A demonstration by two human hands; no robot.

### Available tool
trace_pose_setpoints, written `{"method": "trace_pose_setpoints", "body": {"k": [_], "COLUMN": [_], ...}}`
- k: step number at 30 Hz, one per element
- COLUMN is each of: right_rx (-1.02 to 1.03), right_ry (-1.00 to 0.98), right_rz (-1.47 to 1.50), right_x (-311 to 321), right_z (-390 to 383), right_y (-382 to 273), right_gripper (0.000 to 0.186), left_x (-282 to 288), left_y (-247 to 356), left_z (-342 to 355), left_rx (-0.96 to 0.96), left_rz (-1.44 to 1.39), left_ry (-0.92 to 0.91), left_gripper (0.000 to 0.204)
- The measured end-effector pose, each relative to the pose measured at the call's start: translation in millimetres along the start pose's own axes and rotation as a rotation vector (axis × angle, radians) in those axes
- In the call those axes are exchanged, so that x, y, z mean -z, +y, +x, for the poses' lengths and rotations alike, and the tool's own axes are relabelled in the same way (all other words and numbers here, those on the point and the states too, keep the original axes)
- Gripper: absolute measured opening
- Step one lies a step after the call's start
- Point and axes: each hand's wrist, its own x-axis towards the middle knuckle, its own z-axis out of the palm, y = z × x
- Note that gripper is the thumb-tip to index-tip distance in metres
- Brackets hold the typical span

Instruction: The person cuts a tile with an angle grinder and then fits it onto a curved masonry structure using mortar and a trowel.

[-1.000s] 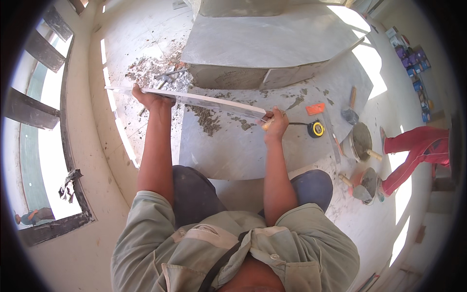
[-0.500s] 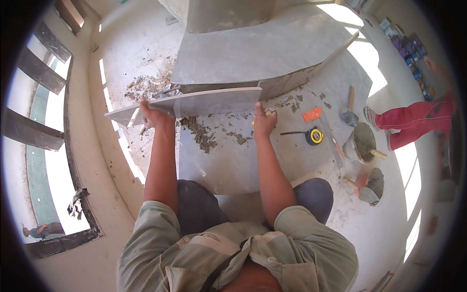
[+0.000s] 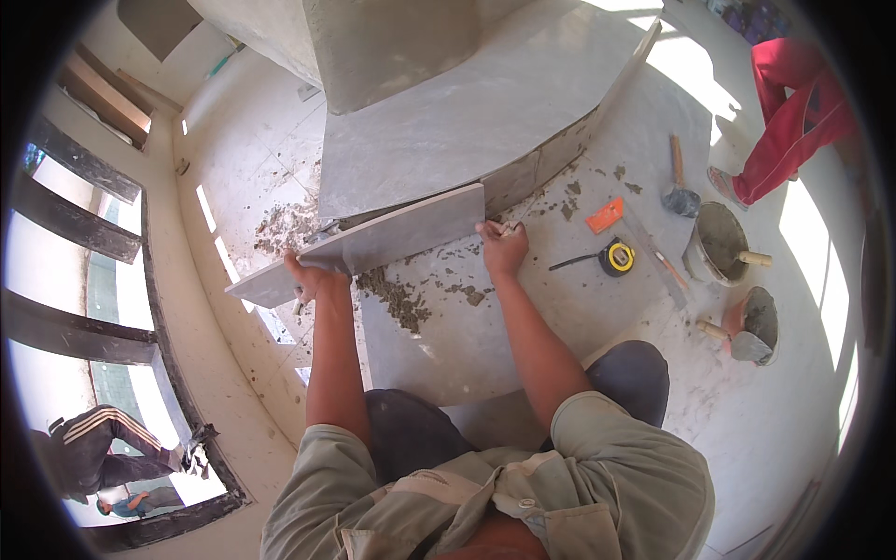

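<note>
A long, narrow grey tile (image 3: 397, 241) stands on edge, tilted, along the front of a raised step with a grey slab top (image 3: 411, 154). Near the tile's left end, my left hand (image 3: 315, 280) is closed on its lower edge, the thumb over the near face. My right hand (image 3: 505, 248) grips the lower corner at the right end. Crumbled wet mortar (image 3: 397, 299) lies on the floor slab (image 3: 429, 350) between my forearms. Part of the step's front is hidden behind the tile.
Right of my hands lie a yellow-black tape measure (image 3: 616, 257), an orange plastic piece (image 3: 605, 216), a metal straightedge (image 3: 656, 261) and a mallet (image 3: 679, 198). Two mortar buckets (image 3: 717, 245) (image 3: 761, 322) stand beyond. A person in red trousers (image 3: 784, 121) stands far right. Rubble (image 3: 285, 227) lies left.
The tile's left end now sits lower and nearer me relative to its right end, and more of its face shows. Both hands still hold it. My view has shifted; the person in red has changed stance.
</note>
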Motion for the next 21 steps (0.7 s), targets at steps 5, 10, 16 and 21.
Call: {"method": "trace_pose_setpoints", "body": {"k": [5,10,16,21], "right_rx": [-0.075,-0.105,-0.115,-0.107], "right_ry": [0.034,0.038,0.017,0.035], "right_rz": [0.005,0.031,0.143,0.082], "right_x": [-4.0,-5.2,-8.6,-8.2], "right_z": [7.2,3.9,12.1,9.1], "right_y": [-7.4,-8.5,-4.7,-20.0], "right_gripper": [0.043,0.040,0.045,0.045], "left_x": [5.3,8.3,9.0,11.0], "left_y": [-2.4,-5.4,-8.2,-8.9], "left_z": [16.7,11.8,17.2,17.8], "left_rx": [0.013,0.034,0.046,0.058], "left_rz": [0.025,-0.017,0.015,-0.035], "left_ry": [0.022,-0.145,-0.264,-0.254], "left_gripper": [0.125,0.120,0.095,0.085]}}
